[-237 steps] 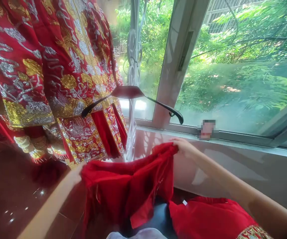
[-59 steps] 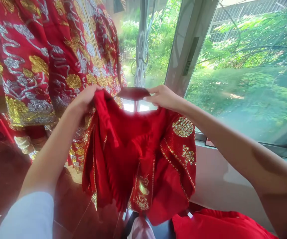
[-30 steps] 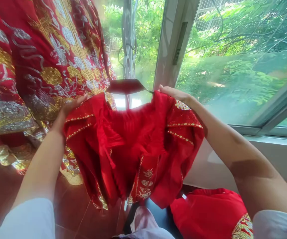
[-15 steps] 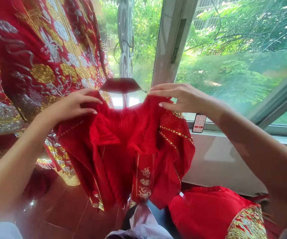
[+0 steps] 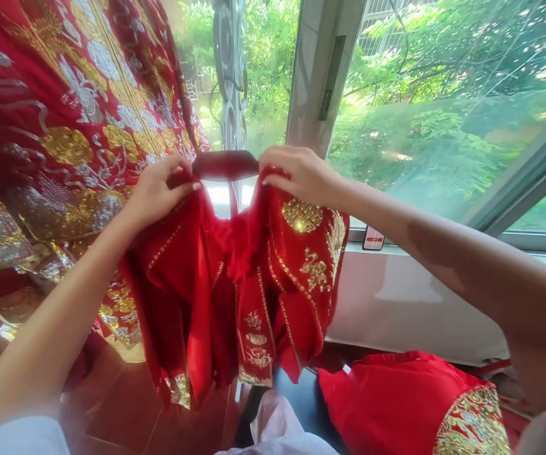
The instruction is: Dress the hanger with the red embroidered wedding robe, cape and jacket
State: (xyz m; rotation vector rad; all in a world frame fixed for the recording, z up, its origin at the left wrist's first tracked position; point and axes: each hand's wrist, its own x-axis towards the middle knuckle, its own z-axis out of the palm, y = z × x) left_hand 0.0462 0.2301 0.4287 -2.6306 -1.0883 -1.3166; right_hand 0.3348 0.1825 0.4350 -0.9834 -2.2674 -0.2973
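A red garment with gold embroidery and beaded edging [image 5: 249, 316] hangs down in front of me, held up by its gathered top edge. My left hand [image 5: 162, 189] pinches the left corner of that edge between thumb and fingers. At the right corner, my right hand [image 5: 296, 170] grips the cloth in the same way. The fabric sags in folds between both hands. Just behind the top edge, between my hands, is a dark red flat strip [image 5: 225, 164]; how it joins the garment I cannot tell.
Large red robes with gold and silver embroidery [image 5: 107, 107] hang at the left. A second red garment [image 5: 391, 398] lies at the lower right on a dark seat [image 5: 301, 398]. Behind stand glass windows [image 5: 424, 126], with a phone [image 5: 373, 238] on the sill [image 5: 419, 254].
Both hands have drawn closer together and now pinch the garment's top edge, where the fingers lay flatter before. The garment sags more in the middle, and its right embroidered panel shows more.
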